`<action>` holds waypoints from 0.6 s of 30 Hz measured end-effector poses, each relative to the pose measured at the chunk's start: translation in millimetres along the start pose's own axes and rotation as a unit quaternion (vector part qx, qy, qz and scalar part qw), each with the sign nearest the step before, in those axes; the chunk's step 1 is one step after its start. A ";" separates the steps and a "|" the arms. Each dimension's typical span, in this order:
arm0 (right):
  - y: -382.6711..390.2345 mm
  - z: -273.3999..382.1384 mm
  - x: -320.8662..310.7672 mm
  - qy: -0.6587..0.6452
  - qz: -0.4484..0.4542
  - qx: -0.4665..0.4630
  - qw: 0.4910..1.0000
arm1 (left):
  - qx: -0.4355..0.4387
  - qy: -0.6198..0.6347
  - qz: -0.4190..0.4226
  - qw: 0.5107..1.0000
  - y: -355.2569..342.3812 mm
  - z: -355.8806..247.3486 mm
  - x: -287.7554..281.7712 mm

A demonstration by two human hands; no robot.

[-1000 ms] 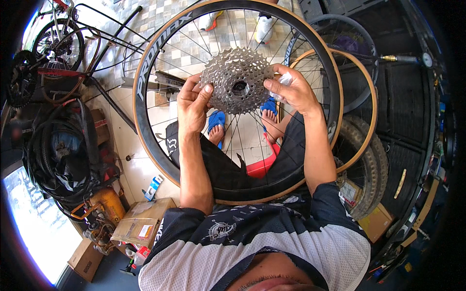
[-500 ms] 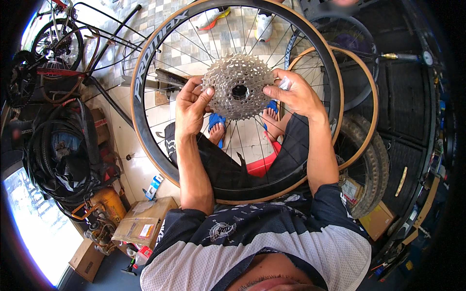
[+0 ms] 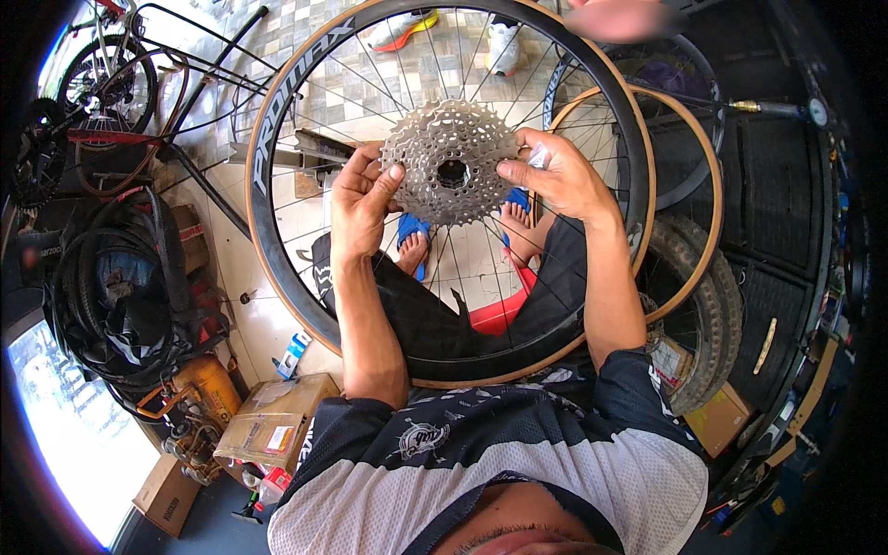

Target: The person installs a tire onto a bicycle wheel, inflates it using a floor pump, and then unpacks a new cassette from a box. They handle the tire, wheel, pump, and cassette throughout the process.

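A silver bicycle cassette [image 3: 427,176] sits over the middle of a spoked bicycle wheel [image 3: 264,199] with a black rim and tan-sided tyre, which lies across my lap. My left hand [image 3: 363,199] pinches the cassette's left edge, thumb on top and fingers curled beneath. On the opposite edge my right hand [image 3: 560,178] grips it the same way. A small whitish piece [image 3: 540,154] shows by the right hand's fingers; I cannot make out what it is. The dark splined hole of the cassette faces up, and the hub below is hidden.
Another tan tyre [image 3: 715,213] and knobbly tyres [image 3: 712,333] stand at the right beside a dark cabinet. A pump gauge [image 3: 818,113] is farther right. Left are a bicycle [image 3: 106,88], a black bag [image 3: 129,310], a yellow compressor [image 3: 205,387] and a cardboard box [image 3: 264,421].
The cassette and both hands have shifted very slightly left, and the wheel tilts a touch. At the top right, a blurred part of another person has come farther into view.
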State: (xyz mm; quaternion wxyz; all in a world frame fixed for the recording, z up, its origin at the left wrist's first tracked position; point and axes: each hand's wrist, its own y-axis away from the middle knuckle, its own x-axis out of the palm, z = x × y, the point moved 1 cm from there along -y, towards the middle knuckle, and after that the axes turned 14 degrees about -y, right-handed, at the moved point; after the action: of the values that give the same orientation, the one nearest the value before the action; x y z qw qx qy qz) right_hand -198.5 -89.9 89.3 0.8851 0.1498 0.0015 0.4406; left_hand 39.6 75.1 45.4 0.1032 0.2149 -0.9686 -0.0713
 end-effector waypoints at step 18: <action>-5.8 -3.6 -1.1 0.014 -0.037 0.006 0.999 | -0.068 -0.034 -0.035 0.996 -3.1 -2.5 3.3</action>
State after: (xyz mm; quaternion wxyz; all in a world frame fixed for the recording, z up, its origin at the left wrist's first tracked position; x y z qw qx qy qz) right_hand -195.2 -93.1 84.1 0.8997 0.1486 0.0216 0.4098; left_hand 38.4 70.6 47.8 0.0822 0.2381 -0.9563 -0.1481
